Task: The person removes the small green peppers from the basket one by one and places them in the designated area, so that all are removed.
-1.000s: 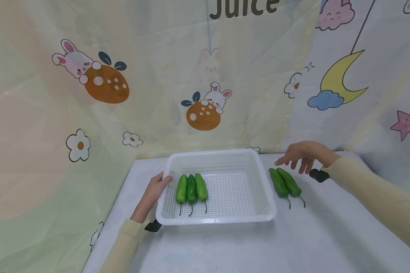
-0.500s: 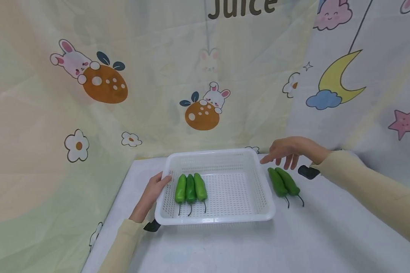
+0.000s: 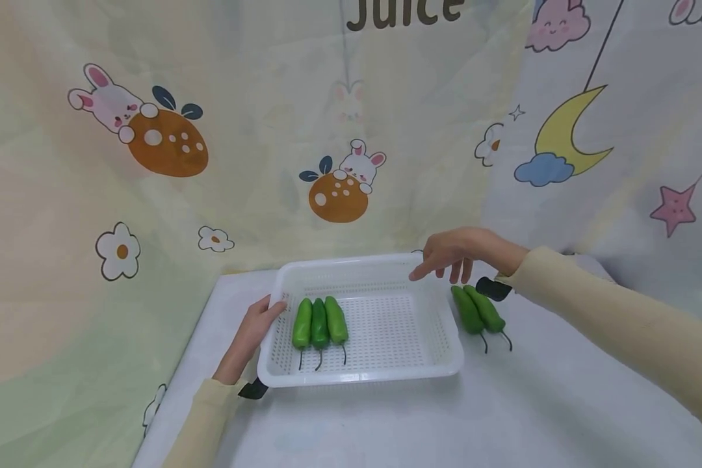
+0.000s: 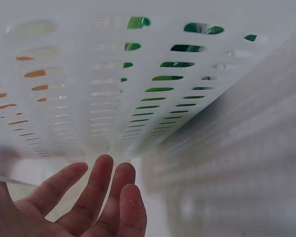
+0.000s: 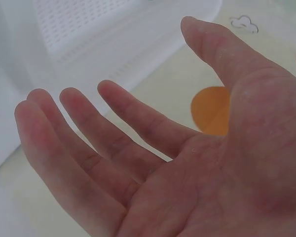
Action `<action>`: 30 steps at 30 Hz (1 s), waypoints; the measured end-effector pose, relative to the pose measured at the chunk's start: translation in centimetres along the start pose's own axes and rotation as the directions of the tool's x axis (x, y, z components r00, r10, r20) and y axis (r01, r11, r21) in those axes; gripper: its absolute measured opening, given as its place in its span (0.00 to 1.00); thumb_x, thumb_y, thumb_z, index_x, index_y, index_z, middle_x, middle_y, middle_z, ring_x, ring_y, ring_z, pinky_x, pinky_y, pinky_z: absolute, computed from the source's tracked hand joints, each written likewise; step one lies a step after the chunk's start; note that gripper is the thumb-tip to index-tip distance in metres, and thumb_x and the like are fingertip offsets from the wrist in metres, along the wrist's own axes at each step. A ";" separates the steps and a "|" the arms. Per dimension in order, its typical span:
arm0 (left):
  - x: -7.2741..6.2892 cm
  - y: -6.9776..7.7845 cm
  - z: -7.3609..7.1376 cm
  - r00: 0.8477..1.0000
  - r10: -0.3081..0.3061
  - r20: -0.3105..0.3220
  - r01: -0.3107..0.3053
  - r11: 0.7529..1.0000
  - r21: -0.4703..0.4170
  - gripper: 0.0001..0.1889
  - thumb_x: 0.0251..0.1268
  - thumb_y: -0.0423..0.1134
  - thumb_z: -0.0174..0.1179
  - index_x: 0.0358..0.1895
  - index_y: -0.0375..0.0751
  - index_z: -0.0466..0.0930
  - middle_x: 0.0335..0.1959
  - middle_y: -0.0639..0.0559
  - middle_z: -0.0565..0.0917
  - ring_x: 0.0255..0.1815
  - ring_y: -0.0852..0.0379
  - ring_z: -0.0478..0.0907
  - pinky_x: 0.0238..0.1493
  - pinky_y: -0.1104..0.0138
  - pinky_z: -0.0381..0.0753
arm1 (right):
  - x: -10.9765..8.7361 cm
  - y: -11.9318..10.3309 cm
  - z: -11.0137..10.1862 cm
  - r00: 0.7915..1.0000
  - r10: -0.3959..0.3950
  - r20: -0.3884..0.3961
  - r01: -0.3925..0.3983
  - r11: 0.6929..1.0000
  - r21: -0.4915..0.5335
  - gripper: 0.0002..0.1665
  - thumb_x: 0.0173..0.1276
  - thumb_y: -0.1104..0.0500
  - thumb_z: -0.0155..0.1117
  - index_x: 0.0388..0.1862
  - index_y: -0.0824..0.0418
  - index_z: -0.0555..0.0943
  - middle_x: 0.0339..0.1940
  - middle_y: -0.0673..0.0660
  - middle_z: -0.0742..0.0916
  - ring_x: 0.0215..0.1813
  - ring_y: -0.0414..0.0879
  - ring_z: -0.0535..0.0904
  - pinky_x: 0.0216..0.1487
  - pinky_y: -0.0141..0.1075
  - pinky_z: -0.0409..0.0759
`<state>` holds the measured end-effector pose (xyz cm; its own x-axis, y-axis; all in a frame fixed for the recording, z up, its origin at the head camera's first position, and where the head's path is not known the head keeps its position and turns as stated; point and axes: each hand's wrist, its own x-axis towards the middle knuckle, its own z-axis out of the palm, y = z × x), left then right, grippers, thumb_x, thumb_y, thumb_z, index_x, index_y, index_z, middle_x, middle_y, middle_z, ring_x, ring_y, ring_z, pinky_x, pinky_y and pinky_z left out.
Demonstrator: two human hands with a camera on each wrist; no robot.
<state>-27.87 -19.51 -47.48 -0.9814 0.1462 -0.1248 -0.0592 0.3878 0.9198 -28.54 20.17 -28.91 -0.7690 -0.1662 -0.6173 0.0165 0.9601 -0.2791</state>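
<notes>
A white plastic basket [image 3: 386, 376] with a perforated bottom stands on the table. Three green chili peppers [image 3: 319, 323] lie side by side in its left part, stems toward me. My left hand [image 3: 256, 328] holds the basket's left side, thumb over the rim; in the left wrist view the other fingers [image 4: 96, 192] spread below the slotted wall. Over the basket's back right corner hovers my right hand [image 3: 453, 253], fingers loosely bent and nothing in them. Two more green chili peppers [image 3: 478, 311] lie on the table just right of the basket, below my right wrist.
A white cloth covers the table [image 3: 351, 429]. Behind it hangs a printed curtain [image 3: 257, 162] with bunnies, flowers and a moon, close to the basket's back rim. Black wrist straps [image 3: 494, 288] show at both sleeves.
My right hand has moved left, from above the two loose peppers to over the basket's back right corner. The left hand keeps its place on the rim. The head view has turned slightly right.
</notes>
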 end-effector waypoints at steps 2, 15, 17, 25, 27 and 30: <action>0.0 -0.2 0.0 1.000 -0.009 -0.003 0.009 1.000 0.003 0.26 0.80 0.53 0.46 0.74 0.48 0.66 0.58 0.33 0.83 0.44 0.44 0.89 0.36 0.58 0.92 | 0.2 -0.7 0.2 1.000 -0.015 0.003 0.015 1.000 -0.010 0.40 0.65 0.34 0.66 0.62 0.63 0.76 0.57 0.65 0.83 0.47 0.55 0.87 0.43 0.44 0.91; 0.2 -0.7 0.3 1.000 -0.014 0.000 0.014 1.000 -0.024 0.25 0.79 0.53 0.48 0.73 0.48 0.68 0.56 0.34 0.83 0.44 0.44 0.89 0.36 0.58 0.91 | 2.3 -4.5 2.3 0.998 -0.065 0.027 0.065 0.998 -0.013 0.34 0.65 0.35 0.67 0.56 0.59 0.81 0.50 0.59 0.86 0.48 0.54 0.87 0.43 0.42 0.90; 0.3 -0.7 0.3 1.000 -0.014 -0.003 0.014 1.000 -0.023 0.25 0.79 0.53 0.48 0.72 0.48 0.68 0.56 0.33 0.83 0.44 0.44 0.89 0.36 0.58 0.91 | 2.6 -5.0 2.5 0.997 -0.068 0.026 0.068 0.998 -0.013 0.34 0.65 0.35 0.67 0.56 0.59 0.81 0.49 0.59 0.86 0.48 0.54 0.87 0.43 0.42 0.90; 0.0 -0.4 0.0 1.000 -0.005 0.000 0.005 0.999 -0.035 0.27 0.79 0.53 0.48 0.74 0.47 0.66 0.58 0.33 0.83 0.45 0.42 0.89 0.35 0.57 0.92 | 3.4 -6.5 3.3 0.997 -0.075 0.010 0.075 0.997 -0.026 0.33 0.65 0.35 0.67 0.55 0.59 0.81 0.48 0.58 0.86 0.45 0.52 0.87 0.40 0.40 0.90; -0.1 -0.3 0.0 1.000 -0.001 -0.002 0.001 0.999 -0.037 0.27 0.79 0.53 0.48 0.74 0.47 0.66 0.58 0.32 0.82 0.46 0.41 0.89 0.36 0.57 0.92 | 3.7 -6.8 3.6 0.997 -0.076 0.012 0.077 0.997 -0.023 0.33 0.65 0.35 0.66 0.55 0.59 0.81 0.49 0.59 0.86 0.46 0.53 0.87 0.41 0.40 0.90; -0.1 -0.2 0.0 1.000 0.005 -0.007 -0.006 0.999 -0.035 0.28 0.79 0.53 0.48 0.74 0.45 0.66 0.58 0.32 0.82 0.46 0.41 0.88 0.36 0.57 0.92 | 4.3 -7.2 4.1 0.997 -0.073 0.012 0.073 0.997 -0.004 0.33 0.66 0.36 0.66 0.57 0.60 0.81 0.50 0.59 0.86 0.48 0.54 0.87 0.42 0.41 0.90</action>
<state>-27.80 -19.65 -47.67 -0.9828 0.1422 -0.1174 -0.0602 0.3548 0.9330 -29.36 11.60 -32.54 -0.7604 -0.2389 -0.6039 -0.0427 0.9463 -0.3205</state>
